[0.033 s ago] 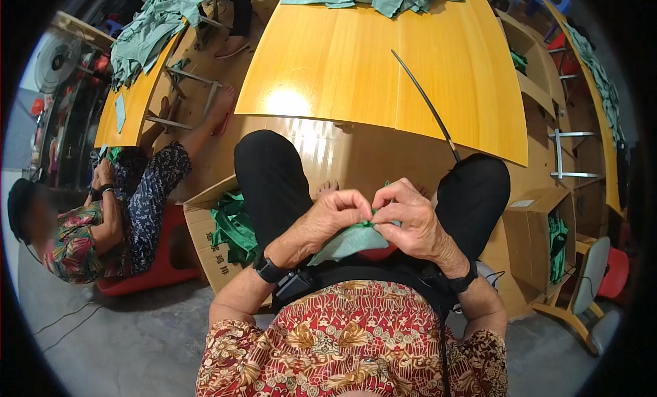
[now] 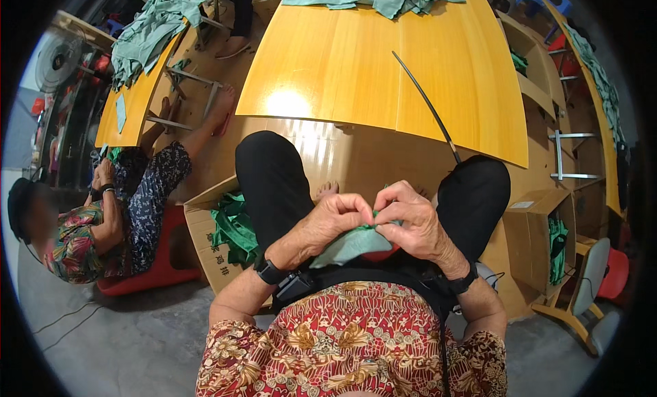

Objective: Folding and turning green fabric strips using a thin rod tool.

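Green cloth pinched between both hands' grips

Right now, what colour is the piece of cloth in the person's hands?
The piece of cloth is a pale green, best seen in the head view.

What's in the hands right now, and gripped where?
Both the left hand and right hand pinch one green fabric piece at its upper edge, over the lap.

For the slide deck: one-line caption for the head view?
Both hands, left and right, pinch a green cloth piece over the lap.
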`<control>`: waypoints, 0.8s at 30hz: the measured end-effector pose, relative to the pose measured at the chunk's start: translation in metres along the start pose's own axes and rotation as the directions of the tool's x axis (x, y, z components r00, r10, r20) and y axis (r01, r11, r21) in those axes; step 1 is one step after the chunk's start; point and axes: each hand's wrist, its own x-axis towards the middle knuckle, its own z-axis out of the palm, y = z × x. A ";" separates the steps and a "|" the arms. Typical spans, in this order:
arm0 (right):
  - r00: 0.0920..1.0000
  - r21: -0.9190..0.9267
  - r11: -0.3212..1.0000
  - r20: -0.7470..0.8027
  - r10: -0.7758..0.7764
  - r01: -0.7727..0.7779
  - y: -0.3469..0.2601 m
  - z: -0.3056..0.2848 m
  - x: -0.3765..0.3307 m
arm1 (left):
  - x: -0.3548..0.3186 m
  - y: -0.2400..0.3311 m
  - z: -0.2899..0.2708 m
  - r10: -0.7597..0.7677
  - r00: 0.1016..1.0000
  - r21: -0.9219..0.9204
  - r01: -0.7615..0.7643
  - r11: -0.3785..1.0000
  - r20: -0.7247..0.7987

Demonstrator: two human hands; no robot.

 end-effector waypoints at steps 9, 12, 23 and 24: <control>0.964 0.281 0.936 -0.102 0.247 -0.210 0.022 0.009 -0.010 | 0.007 -0.023 0.006 0.104 0.993 -0.005 -0.104 0.995 -0.050; 0.894 0.365 0.864 -0.149 0.422 -0.347 0.028 0.015 -0.011 | 0.010 -0.023 0.007 0.166 0.982 0.044 -0.163 0.986 -0.094; 0.834 0.714 0.629 -0.117 0.540 -0.307 0.036 0.030 -0.004 | 0.029 -0.035 -0.005 0.255 0.961 -0.251 -0.275 0.928 -0.111; 0.830 0.772 0.579 -0.126 0.544 -0.262 0.035 0.030 -0.002 | 0.030 -0.036 -0.006 0.252 0.961 -0.255 -0.273 0.928 -0.112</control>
